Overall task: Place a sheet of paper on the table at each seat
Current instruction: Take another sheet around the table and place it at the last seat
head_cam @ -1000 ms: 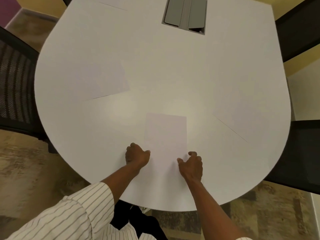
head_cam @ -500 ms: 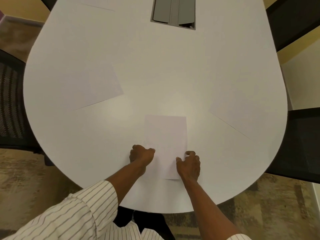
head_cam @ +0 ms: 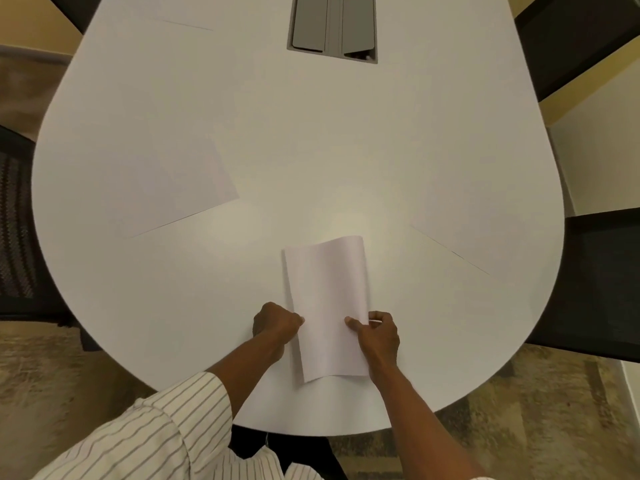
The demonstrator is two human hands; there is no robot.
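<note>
A white sheet of paper lies lengthwise in front of me near the rounded end of the white table. Its far right corner and near edge curl up off the surface. My left hand pinches the sheet's left edge and my right hand pinches its right edge. Another sheet lies flat on the left side of the table. A further sheet lies flat on the right side. A faint edge of one more sheet shows at the far left.
A grey cable hatch is set into the table's middle at the far end. Black mesh chairs stand at the left and right, another chair at the far right. Patterned carpet surrounds the table.
Both hands have closed on the sheet's side edges and lifted it slightly, so it now bows and its corners curl up. Before, it lay flat under my fingertips.
</note>
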